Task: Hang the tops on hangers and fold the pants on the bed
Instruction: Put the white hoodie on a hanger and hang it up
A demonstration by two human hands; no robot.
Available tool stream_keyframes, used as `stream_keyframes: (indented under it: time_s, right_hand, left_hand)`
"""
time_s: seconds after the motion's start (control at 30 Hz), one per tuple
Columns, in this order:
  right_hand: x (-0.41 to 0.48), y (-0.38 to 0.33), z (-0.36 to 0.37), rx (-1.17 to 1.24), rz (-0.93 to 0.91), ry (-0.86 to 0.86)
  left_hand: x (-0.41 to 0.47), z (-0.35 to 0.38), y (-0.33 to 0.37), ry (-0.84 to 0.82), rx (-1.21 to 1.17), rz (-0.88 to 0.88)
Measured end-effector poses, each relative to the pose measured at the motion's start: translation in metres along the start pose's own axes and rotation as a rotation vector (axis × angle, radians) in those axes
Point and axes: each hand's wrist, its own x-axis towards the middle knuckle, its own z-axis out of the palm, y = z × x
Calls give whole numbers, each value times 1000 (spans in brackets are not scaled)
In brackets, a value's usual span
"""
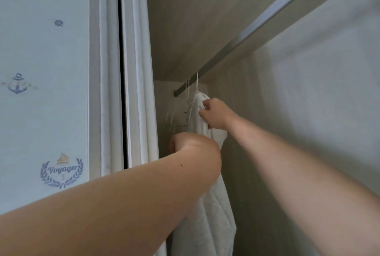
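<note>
Two hands (213, 114) (182, 142) reach one white top (207, 204) below three hanger hooks (197, 83).

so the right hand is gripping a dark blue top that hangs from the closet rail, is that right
Not quite. The top is white, not dark blue. The rest holds: the head view shows the right hand gripping it near its upper end as it hangs from the closet rail.
</note>
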Motion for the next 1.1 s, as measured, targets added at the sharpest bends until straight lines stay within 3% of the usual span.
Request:
stream_keyframes:
  time_s: [0.23, 0.47, 0.7, 0.87, 1.1]
  right_hand:
    - [-20, 22, -9, 27, 7, 74]
    - [-73, 18, -37, -40, -149, 165]
    - [-155, -29, -34, -261, -231, 213]
    - [-217, -99, -6, -351, -311, 113]
    - [-299, -232, 64, -266, -477, -36]
  left_hand:
    - [-14, -4, 2, 55, -8, 32]
    - [-71, -6, -2, 353, 205, 93]
    - [-159, 32, -47, 594, 170, 171]
    - [-234, 68, -115, 567, 40, 86]
    - [-374, 110, -219, 438, 94, -104]
